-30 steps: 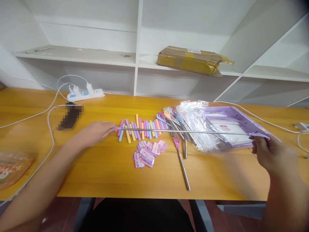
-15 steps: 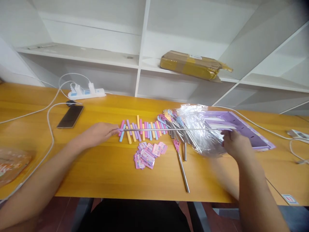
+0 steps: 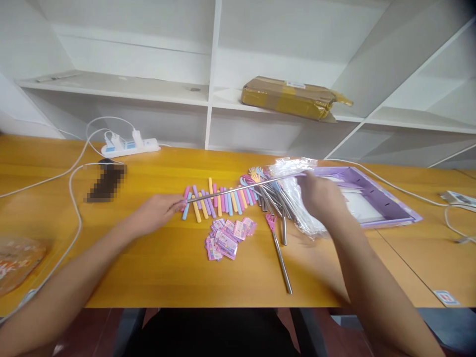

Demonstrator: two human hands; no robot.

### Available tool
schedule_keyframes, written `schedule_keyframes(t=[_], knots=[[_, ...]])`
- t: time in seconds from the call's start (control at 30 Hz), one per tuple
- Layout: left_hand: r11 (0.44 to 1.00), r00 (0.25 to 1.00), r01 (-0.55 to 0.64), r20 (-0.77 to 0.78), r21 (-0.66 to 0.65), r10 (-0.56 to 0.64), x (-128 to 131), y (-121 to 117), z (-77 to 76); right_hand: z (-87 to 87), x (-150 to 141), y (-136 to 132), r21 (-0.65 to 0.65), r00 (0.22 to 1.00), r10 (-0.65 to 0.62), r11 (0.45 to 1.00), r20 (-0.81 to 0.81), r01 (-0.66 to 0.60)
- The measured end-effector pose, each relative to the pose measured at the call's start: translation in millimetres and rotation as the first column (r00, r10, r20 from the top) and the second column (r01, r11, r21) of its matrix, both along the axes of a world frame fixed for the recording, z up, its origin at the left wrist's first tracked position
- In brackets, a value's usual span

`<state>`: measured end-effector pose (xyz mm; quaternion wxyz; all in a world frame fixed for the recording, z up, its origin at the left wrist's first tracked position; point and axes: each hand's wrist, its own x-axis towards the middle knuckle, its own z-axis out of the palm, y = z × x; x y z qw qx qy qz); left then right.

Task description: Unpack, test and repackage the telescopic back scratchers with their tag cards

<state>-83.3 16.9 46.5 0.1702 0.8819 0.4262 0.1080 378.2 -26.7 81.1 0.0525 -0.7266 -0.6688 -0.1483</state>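
Observation:
A telescopic back scratcher (image 3: 232, 190) with a thin silver rod spans the space between my hands, sloping up to the right. My left hand (image 3: 160, 212) pinches its lower left end. Closed round the purple end on the right is my right hand (image 3: 319, 194), slightly blurred. Beneath the rod lies a row of pastel handle sleeves (image 3: 219, 201). Small pink printed cards (image 3: 226, 240) are heaped in front of them. Several more back scratchers (image 3: 273, 191) are piled near my right hand, and one with a pink claw (image 3: 280, 255) lies apart.
Clear plastic bags (image 3: 297, 208) overlap the purple box (image 3: 403, 215) on the right. A power strip (image 3: 130, 147) with white cables and a blurred-out dark phone (image 3: 106, 183) lie at left. A taped cardboard box (image 3: 290, 97) sits on the shelf behind.
My right hand has come leftward and upward, and the back scratcher's rod has become much shorter and tilted. My left hand has kept its hold with little movement.

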Motion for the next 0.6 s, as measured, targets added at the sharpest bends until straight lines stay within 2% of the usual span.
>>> schedule_keyframes(t=[0.13,0.23,0.3,0.47,0.53,0.6], knots=[[1.0,1.0,-0.014,-0.01,0.015,0.014,29.2,-25.1,-15.4,-11.4,-66.3,-6.6,-0.222,0.987,0.148,0.966,0.063,-0.131],[1.0,1.0,-0.009,0.009,0.005,0.009,41.1,-38.7,-22.1,-26.6,-111.8,-17.6,-0.279,0.95,0.308,0.917,0.047,-0.284],[1.0,1.0,0.002,-0.009,0.016,-0.002,43.3,-41.9,-25.4,-41.0,-132.3,-24.0,-0.298,0.922,0.386,0.882,0.014,-0.364],[0.98,0.99,0.095,-0.123,0.176,-0.074,35.7,-33.9,-30.8,-77.4,-146.0,-22.7,-0.291,0.906,0.414,0.86,-0.082,-0.419],[0.96,0.976,0.142,-0.196,0.243,-0.095,30.1,-27.9,-30.9,-85.5,-143.3,-18.3,-0.296,0.891,0.443,0.842,-0.101,-0.452],[0.952,0.962,0.18,-0.246,0.247,-0.118,24.4,-21.7,-30.7,-89.6,-141.0,-15.2,-0.296,0.872,0.477,0.822,-0.11,-0.487]])
